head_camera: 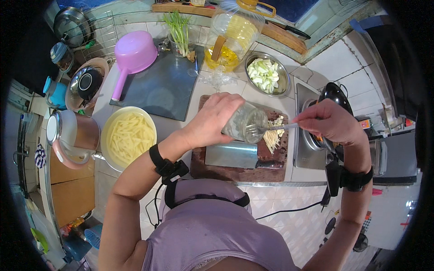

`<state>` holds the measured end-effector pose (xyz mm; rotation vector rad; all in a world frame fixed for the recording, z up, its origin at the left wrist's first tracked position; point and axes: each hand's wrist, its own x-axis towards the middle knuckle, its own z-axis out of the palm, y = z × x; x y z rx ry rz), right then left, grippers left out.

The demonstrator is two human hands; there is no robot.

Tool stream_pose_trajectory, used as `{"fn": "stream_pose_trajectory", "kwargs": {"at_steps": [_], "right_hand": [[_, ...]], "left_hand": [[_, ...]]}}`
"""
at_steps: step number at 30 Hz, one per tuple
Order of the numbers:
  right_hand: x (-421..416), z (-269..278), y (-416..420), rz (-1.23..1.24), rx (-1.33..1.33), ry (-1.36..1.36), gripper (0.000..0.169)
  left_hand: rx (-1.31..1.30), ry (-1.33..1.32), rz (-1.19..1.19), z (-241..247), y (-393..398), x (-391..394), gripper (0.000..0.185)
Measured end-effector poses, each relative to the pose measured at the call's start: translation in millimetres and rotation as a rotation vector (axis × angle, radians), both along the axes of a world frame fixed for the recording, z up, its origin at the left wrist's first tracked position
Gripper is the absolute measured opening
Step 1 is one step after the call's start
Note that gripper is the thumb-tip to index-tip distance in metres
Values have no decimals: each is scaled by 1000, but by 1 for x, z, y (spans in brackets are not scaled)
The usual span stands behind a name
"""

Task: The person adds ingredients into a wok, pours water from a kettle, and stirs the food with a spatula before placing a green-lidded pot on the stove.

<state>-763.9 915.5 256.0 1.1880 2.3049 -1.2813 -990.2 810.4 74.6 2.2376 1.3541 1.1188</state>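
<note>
My left hand [217,118] grips a clear glass jar [249,123], tipped on its side with its mouth towards the right. In my right hand [327,122] is the handle of a metal fork [283,127], whose tines reach into the jar's mouth. White residue clouds the glass. Below lies a wooden cutting board [237,174], dark and wet-looking. Pale thin-cut strips [274,135] are piled on its right part, partly behind the jar and fork. A cleaver [232,155] rests flat along the board's near side, its dark handle to the right.
A bowl of potato strips [129,140] stands left, beside an electric kettle [73,139]. A purple ladle-like pot [135,52] sits on a dark panel [159,91]. Behind are an oil jug [234,30] and a steel bowl of chopped pale-green vegetable [266,76]. A stove [310,159] adjoins right.
</note>
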Motion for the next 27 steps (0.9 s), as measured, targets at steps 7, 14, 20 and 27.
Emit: {"fn": "stream_pose_trajectory", "kwargs": {"at_steps": [7, 14, 20, 27], "right_hand": [[-2, -2, 4, -76, -71, -15, 16], [3, -1, 3, -247, -145, 96, 14], [5, -16, -10, -600, -173, 318, 20], [15, -20, -18, -497, -197, 249, 23]], "left_hand": [[31, -47, 9, 0, 1, 1, 82], [21, -46, -16, 1, 0, -2, 85], [-17, -219, 77, -1, 0, 1, 94], [-63, -314, 97, -3, -1, -1, 113]]}}
